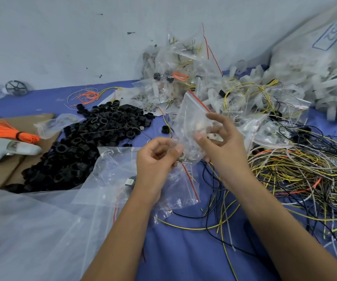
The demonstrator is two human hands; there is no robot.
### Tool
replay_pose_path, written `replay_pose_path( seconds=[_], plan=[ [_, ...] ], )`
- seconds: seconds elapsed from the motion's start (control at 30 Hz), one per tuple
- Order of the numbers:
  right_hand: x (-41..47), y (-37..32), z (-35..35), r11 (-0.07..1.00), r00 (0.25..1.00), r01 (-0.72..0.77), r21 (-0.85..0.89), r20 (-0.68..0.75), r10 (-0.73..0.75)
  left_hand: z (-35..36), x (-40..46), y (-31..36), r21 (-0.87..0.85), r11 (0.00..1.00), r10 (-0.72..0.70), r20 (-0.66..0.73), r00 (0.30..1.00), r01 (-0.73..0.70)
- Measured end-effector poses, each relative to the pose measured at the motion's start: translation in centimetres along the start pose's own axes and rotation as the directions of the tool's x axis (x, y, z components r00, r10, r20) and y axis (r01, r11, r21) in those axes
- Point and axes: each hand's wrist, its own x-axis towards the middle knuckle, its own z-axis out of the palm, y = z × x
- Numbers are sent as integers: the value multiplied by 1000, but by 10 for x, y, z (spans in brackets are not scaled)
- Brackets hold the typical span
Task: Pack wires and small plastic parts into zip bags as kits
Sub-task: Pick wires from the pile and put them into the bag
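A blue table [175, 240] holds heaps of loose wires [297, 175]. Filled bags [175, 63] lie far; much remains. The left hand [157, 157] and right hand [220, 138] pinch a zip bag [189, 122].

The zip bag [191, 126] you hold is thin clear plastic film, glossy and crinkled, with a red seal strip. Your bench [179, 246] wears a matt blue cloth, slightly creased. The black rings [94, 134] look like dull moulded plastic. The loose wires [305, 171] have smooth plastic insulation in yellow, black and grey. The brown cardboard [7, 173] is flat and matt.
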Motion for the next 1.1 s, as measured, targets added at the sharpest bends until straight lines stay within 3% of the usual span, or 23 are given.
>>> replay_pose_path(
  seconds=[0.23, 0.37, 0.4, 0.47, 0.57, 0.7, 0.83, 0.97, 1.1],
  plan=[
    [-5, 4, 5, 979, 922, 110, -171, 386, -36, 3, 0, 0, -17, 1000, 2, -92, 996, -3],
    [-3, 3, 6, 997, 978, 35, -75, 208, -19, 3, 3, 0, -87, 996, -26, -86, 996, 19],
    [-2, 2, 6, 999, 990, 6, -40, 140, -1, 3, 3, -2, -45, 999, -35, -99, 994, 31],
    [0, -2, 3, 994, 998, -59, 91, 38, 55, 3, 2, -7, 258, 966, 33, -115, 993, -3],
    [0, -10, 0, 927, 982, -184, 327, 98, 161, 4, -2, -12, 610, 786, 149, -27, 989, -101],
    [-4, -12, 4, 817, 932, -347, 460, 267, 246, 4, -1, -14, 718, 686, 172, 3, 985, -122],
    [-5, -9, 6, 765, 900, -412, 495, 351, 257, 0, 1, -11, 599, 800, 144, -136, 980, -34],
    [-8, -10, 7, 848, 910, -346, 402, 364, 199, -4, 5, -8, 446, 894, 106, -297, 949, 40],
    [-12, -7, 12, 994, 963, -90, -58, 249, 102, -4, 5, -7, 320, 947, 95, -395, 914, 40]
  ],
)
